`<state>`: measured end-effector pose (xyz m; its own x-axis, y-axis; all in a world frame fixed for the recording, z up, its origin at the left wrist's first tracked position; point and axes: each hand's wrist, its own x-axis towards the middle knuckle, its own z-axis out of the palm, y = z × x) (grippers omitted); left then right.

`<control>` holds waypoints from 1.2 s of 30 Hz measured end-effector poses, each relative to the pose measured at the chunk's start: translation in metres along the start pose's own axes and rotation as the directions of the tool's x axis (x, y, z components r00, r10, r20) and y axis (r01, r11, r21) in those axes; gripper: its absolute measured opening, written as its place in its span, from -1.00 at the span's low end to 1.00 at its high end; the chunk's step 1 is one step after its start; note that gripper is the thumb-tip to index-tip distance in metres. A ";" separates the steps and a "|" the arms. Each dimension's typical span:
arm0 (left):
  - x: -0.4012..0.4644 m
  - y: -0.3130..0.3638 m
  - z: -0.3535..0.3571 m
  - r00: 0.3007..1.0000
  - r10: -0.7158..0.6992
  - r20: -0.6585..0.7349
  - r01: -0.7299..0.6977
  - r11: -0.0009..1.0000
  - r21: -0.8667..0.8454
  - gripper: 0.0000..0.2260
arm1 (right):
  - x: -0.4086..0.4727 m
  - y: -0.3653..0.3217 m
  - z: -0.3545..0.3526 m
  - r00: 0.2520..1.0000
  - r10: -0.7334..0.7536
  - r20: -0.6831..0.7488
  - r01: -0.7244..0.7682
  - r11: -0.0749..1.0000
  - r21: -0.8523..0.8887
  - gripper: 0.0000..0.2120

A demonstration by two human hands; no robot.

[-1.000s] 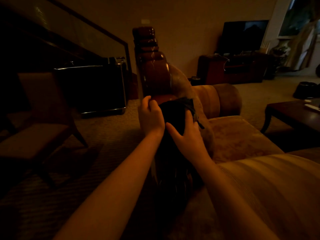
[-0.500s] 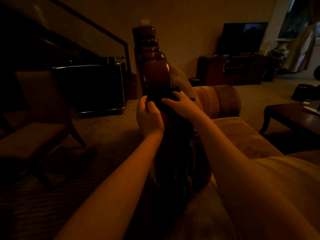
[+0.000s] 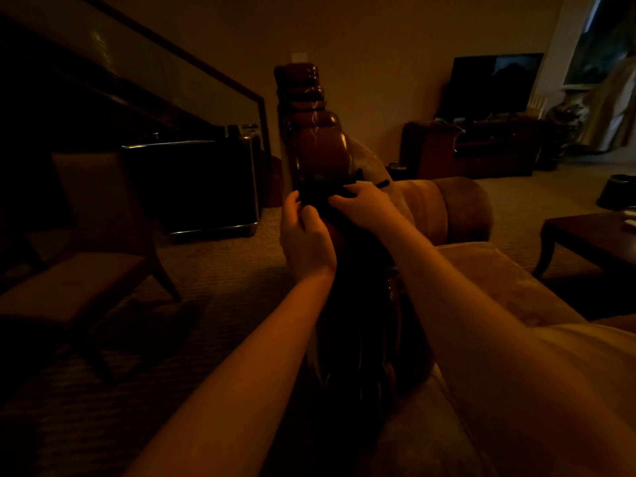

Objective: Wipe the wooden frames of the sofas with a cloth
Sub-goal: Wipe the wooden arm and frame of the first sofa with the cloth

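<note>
The room is dim. A carved, glossy wooden frame [image 3: 316, 146] runs along the top of the sofa back, straight ahead of me. A dark cloth [image 3: 321, 197] lies across that frame. My left hand [image 3: 304, 235] grips the cloth's left side with curled fingers. My right hand [image 3: 364, 204] lies over the cloth from the right, fingers bent on it, pressing it onto the wood. Most of the cloth is hidden by both hands and by shadow.
The sofa's upholstered seat [image 3: 516, 287] and rolled arm [image 3: 457, 208] lie to the right. A dark coffee table [image 3: 592, 239] stands further right. A chair [image 3: 75, 270] and a black cabinet [image 3: 192, 187] are on the left. A TV [image 3: 492, 84] on a low unit is at the back.
Both hands slid the cloth away from me along the frame top. My right hand moved from the cloth's near side up onto its top. Little has shifted in the last half second.
</note>
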<state>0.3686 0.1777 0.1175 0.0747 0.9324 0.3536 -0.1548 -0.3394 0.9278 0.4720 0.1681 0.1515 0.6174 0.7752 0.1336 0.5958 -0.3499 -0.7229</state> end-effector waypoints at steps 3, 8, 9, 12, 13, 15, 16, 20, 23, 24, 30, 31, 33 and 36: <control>0.001 -0.002 0.000 1.000 0.007 0.001 -0.006 1.000 -0.031 -0.46 | 0.015 -0.003 0.001 0.998 0.004 0.055 0.003 0.992 -0.127 -0.45; 0.005 0.002 -0.009 0.987 -0.115 -0.111 0.091 0.975 -0.202 -0.49 | -0.035 -0.010 0.002 0.994 -0.082 0.065 0.099 0.941 -0.325 -0.47; 0.005 0.003 -0.011 0.974 -0.166 -0.152 0.124 0.959 -0.256 -0.56 | -0.054 -0.009 0.005 0.992 -0.118 0.051 0.129 0.929 -0.348 -0.48; 0.004 0.002 -0.019 0.950 -0.261 -0.170 0.190 0.918 -0.349 -0.70 | -0.112 0.002 0.027 0.975 -0.219 -0.047 0.177 0.881 -0.439 -0.44; 0.004 -0.001 -0.022 0.950 -0.272 -0.156 0.205 0.914 -0.352 -0.70 | -0.125 0.005 0.035 0.967 -0.241 -0.081 0.176 0.866 -0.469 -0.42; 0.008 -0.009 -0.033 0.940 -0.303 -0.156 0.231 0.904 -0.360 -0.68 | -0.131 0.004 0.045 0.963 -0.241 -0.120 0.151 0.853 -0.499 -0.38; 0.013 -0.014 -0.038 0.934 -0.313 -0.175 0.234 0.902 -0.364 -0.69 | -0.126 0.000 0.048 0.963 -0.234 -0.130 0.138 0.850 -0.508 -0.37; 0.031 -0.028 -0.048 0.947 -0.249 -0.203 0.210 0.958 -0.195 -0.77 | -0.090 -0.032 0.058 0.966 -0.253 -0.055 0.129 0.655 -0.744 -0.43; 0.041 -0.035 -0.053 0.960 -0.218 -0.177 0.193 0.970 -0.147 -0.70 | -0.053 -0.059 0.062 0.987 -0.139 0.078 0.141 0.532 -0.835 -0.46; 0.046 -0.038 -0.055 0.959 -0.222 -0.174 0.199 0.970 -0.141 -0.72 | -0.041 -0.066 0.061 0.991 -0.084 0.100 0.129 0.520 -0.844 -0.43; 0.051 -0.040 -0.058 0.957 -0.263 -0.124 0.255 0.964 -0.079 -0.76 | -0.022 -0.074 0.052 0.991 -0.007 0.132 0.113 0.565 -0.817 -0.43; 0.048 -0.039 -0.056 0.957 -0.273 -0.095 0.266 0.961 -0.073 -0.79 | -0.027 -0.072 0.052 0.991 -0.021 0.130 0.120 0.557 -0.822 -0.43; 0.043 -0.035 -0.051 0.963 -0.268 -0.041 0.265 0.962 -0.068 -0.84 | -0.042 -0.065 0.057 0.990 -0.080 0.119 0.144 0.519 -0.843 -0.42; 0.030 -0.027 -0.049 0.976 -0.218 -0.005 0.218 0.974 -0.060 -0.83 | -0.075 -0.048 0.068 0.971 -0.220 0.094 0.179 0.407 -0.896 -0.40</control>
<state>0.3269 0.2211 0.0974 0.1018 0.9846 0.1419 -0.1934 -0.1203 0.9737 0.3623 0.1622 0.1305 0.4202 0.8791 0.2250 0.8130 -0.4749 0.3370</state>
